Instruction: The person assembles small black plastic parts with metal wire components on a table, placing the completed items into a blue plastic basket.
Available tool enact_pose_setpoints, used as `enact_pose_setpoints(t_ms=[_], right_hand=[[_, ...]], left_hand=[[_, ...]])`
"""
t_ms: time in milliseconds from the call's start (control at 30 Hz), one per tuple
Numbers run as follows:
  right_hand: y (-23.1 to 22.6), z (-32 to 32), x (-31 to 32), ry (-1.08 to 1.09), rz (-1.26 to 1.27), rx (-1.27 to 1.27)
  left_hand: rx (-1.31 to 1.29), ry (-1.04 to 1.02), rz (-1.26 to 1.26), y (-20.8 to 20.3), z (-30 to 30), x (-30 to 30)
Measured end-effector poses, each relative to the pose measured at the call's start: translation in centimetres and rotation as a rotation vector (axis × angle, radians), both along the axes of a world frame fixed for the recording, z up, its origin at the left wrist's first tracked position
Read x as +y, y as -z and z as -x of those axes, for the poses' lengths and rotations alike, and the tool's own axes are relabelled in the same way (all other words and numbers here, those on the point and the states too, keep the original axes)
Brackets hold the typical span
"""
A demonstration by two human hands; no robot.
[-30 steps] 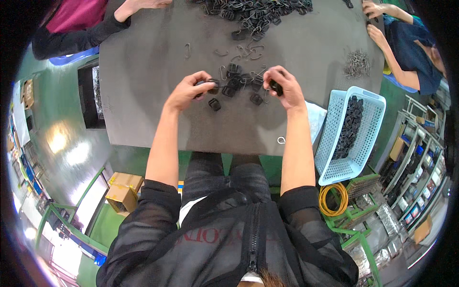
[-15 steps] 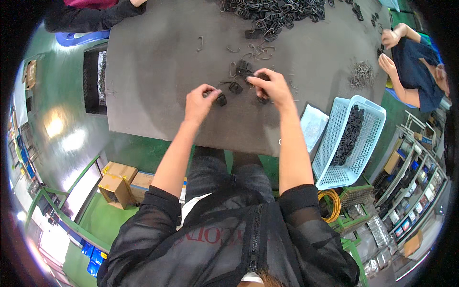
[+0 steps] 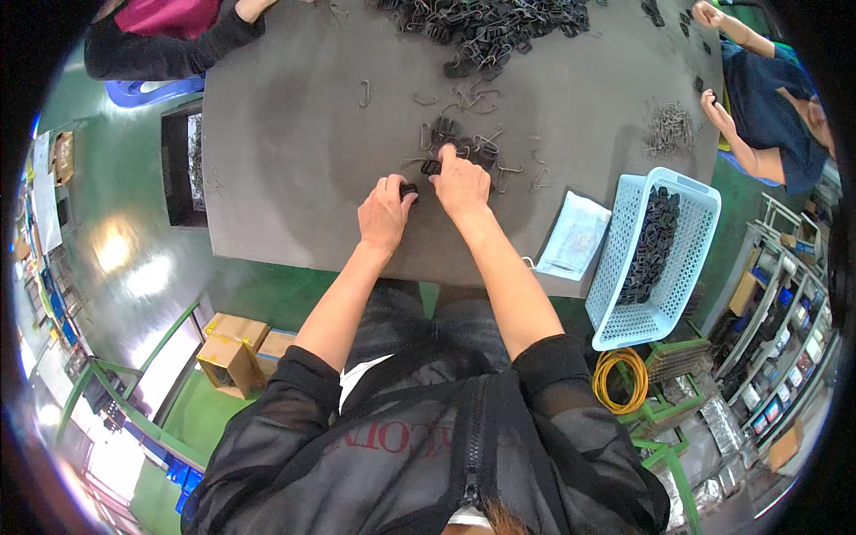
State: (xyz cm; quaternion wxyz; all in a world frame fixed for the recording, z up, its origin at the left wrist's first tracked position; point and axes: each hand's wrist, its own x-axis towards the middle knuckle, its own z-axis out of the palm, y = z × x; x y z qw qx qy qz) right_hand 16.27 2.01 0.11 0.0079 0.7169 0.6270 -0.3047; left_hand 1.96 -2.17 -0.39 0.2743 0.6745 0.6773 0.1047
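Note:
My left hand (image 3: 384, 216) is closed, with a small black plastic piece (image 3: 408, 190) pinched between thumb and fingertips just above the tabletop. Close by on its right, my right hand (image 3: 464, 185) has thumb and index finger on another small black plastic piece (image 3: 432, 167), partly hidden by the fingers. A thin wire hook sticks out to the left of that piece. Just beyond my fingers lie more black plastic pieces (image 3: 444, 131) and loose bent wire hooks (image 3: 475, 98).
A large heap of black pieces (image 3: 499, 27) covers the far side of the grey table (image 3: 294, 178). To the right are a pile of wire hooks (image 3: 670, 129), a pale blue packet (image 3: 575, 236) and a blue basket (image 3: 615, 259) of black pieces. Other people work at the far left and right.
My right hand has moved left and down onto the black piece, closer to my left hand. My left hand still pinches its piece. The view has shifted slightly.

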Motion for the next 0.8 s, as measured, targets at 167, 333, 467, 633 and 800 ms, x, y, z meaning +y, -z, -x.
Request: enact_pose_setpoints(t_ms=[167,333,467,633,800], right_hand=[[-1.1,-3.3,-1.4,0.26,0.057,0.223],[-6.8,-13.5,-6.3,0.72,-0.041,0.501],[-12.8,-24.3,-11.3,0.822,-0.338,0.273],[-13.1,-31.7,-14.9,0.68,-0.482,-0.392],[-11.1,-24.1,-9.9,0.572,-0.733,-0.134]], left_hand=[[-0.132,-0.048,0.108,0.8,-0.3,0.8],[-0.538,0.006,0.329,-4.2,-9.9,1.3],[-0.802,0.278,0.35,-8.7,-22.8,0.7],[-0.851,0.431,0.008,-11.1,-28.4,0.1],[-0.369,0.215,-0.258,-4.3,-17.4,4.8]])
